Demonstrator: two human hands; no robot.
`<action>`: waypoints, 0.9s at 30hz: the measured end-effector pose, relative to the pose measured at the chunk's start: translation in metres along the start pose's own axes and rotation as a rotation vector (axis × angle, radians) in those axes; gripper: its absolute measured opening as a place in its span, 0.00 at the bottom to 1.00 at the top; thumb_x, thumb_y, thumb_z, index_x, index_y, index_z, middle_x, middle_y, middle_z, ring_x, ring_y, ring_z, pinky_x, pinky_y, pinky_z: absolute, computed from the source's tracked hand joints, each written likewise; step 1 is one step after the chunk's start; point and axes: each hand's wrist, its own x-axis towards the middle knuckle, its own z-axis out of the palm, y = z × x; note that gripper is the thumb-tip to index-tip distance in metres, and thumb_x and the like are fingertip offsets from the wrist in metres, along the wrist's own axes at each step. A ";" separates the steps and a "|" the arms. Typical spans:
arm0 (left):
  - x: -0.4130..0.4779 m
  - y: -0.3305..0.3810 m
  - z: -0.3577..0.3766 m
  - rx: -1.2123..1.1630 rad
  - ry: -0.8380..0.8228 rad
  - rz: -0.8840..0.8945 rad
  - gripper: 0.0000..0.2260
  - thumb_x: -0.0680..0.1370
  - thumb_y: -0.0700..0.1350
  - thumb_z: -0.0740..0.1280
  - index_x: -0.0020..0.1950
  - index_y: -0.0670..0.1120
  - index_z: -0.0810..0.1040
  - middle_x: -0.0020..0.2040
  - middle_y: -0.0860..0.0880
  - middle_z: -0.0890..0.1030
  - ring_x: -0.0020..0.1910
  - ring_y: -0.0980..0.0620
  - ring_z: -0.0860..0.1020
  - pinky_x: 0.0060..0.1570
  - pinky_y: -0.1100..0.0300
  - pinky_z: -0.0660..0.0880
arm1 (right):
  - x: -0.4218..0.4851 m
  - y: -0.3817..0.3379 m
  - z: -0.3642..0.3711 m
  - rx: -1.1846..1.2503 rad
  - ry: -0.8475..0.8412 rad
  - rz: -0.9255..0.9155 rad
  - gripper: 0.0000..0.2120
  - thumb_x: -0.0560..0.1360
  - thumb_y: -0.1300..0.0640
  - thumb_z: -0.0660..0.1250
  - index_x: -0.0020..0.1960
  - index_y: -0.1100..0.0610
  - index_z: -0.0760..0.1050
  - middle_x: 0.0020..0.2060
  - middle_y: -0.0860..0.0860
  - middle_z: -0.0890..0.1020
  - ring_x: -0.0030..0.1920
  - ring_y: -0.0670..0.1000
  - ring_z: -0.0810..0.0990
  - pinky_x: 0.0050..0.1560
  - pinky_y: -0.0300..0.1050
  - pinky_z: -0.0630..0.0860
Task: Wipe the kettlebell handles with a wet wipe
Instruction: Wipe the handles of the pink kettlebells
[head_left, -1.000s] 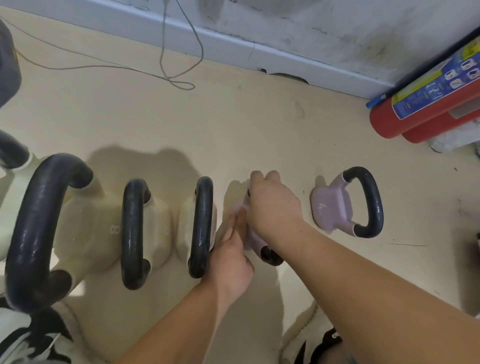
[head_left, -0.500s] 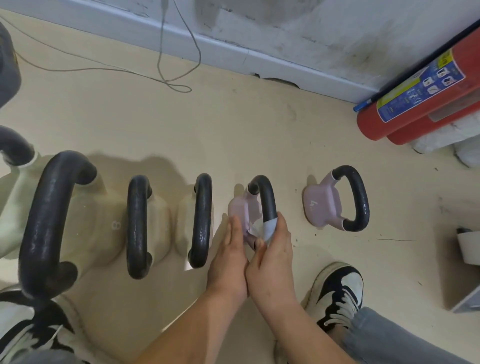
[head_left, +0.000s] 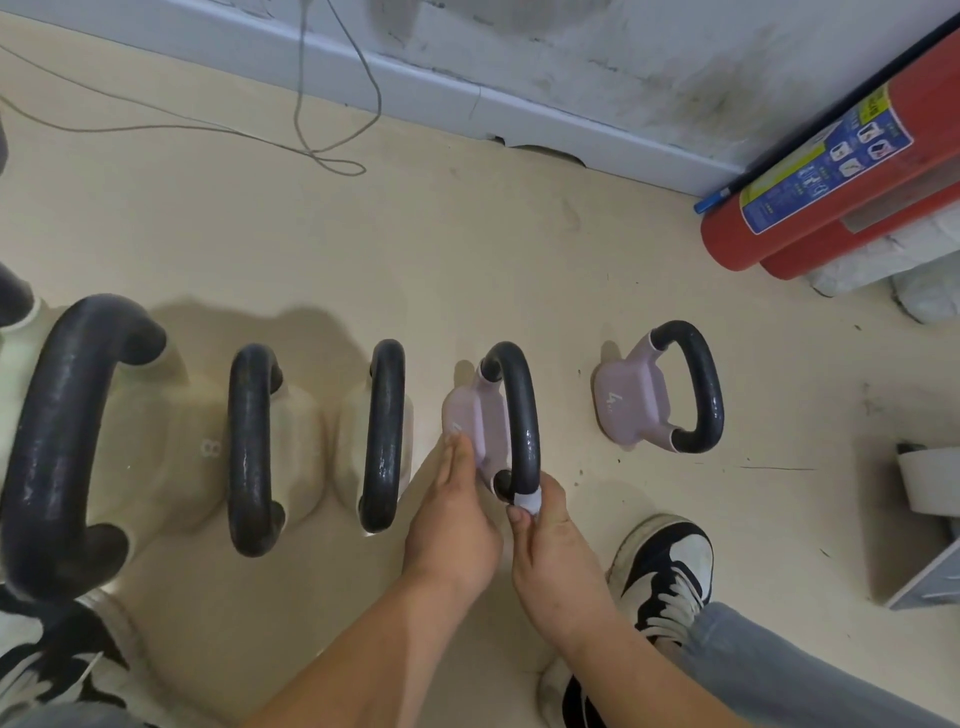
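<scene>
Wet wipe (head_left: 530, 501) sits bunched at the 6 o'clock end of the black handle (head_left: 522, 415) of the nearer pink kettlebell (head_left: 475, 415), just where the bar curves down into the body. My right hand (head_left: 558, 551) pinches it there, thumb and fingers curled round wipe and bar together.

The handle's long axis runs from 6 o'clock to 12 o'clock in the head view, arching over the pink body. So the whole bare length of bar lies toward 12 o'clock from the pinching fingers, and I judge the stroke has to travel straight away from me along that line, not across it.

My left hand (head_left: 452, 519) lies at 9 o'clock of the handle, its fingers (head_left: 460, 452) straight and pressed flat against the side of the pink body; it holds nothing and looks to be steadying the weight on the floor (head_left: 467, 260). The right hand is the nearer one to the bar and the only one carrying the wipe.

The second pink kettlebell (head_left: 639, 410) stands apart at 3 o'clock, within the right hand's side. The cream kettlebells (head_left: 291, 441) line up toward 9 o'clock, beyond the left hand.
</scene>
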 end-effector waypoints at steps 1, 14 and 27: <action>0.001 -0.003 0.002 0.027 0.019 0.009 0.31 0.79 0.44 0.63 0.81 0.54 0.56 0.79 0.57 0.62 0.75 0.57 0.65 0.73 0.59 0.65 | -0.001 -0.002 0.002 0.058 0.014 0.001 0.17 0.85 0.45 0.53 0.74 0.42 0.61 0.59 0.45 0.82 0.53 0.47 0.81 0.47 0.42 0.76; 0.005 0.002 0.020 -0.257 -0.143 0.112 0.31 0.82 0.46 0.65 0.82 0.54 0.54 0.81 0.53 0.60 0.77 0.54 0.63 0.72 0.63 0.59 | 0.043 -0.029 -0.027 0.014 0.254 -0.111 0.07 0.82 0.49 0.63 0.50 0.51 0.67 0.45 0.50 0.77 0.46 0.54 0.78 0.41 0.47 0.72; 0.044 0.023 0.031 -0.260 -0.407 -0.044 0.31 0.83 0.49 0.61 0.82 0.57 0.50 0.78 0.62 0.53 0.74 0.66 0.53 0.73 0.68 0.52 | 0.073 -0.003 -0.066 -0.002 0.270 -0.161 0.08 0.83 0.49 0.62 0.51 0.52 0.66 0.47 0.50 0.75 0.51 0.54 0.77 0.43 0.47 0.72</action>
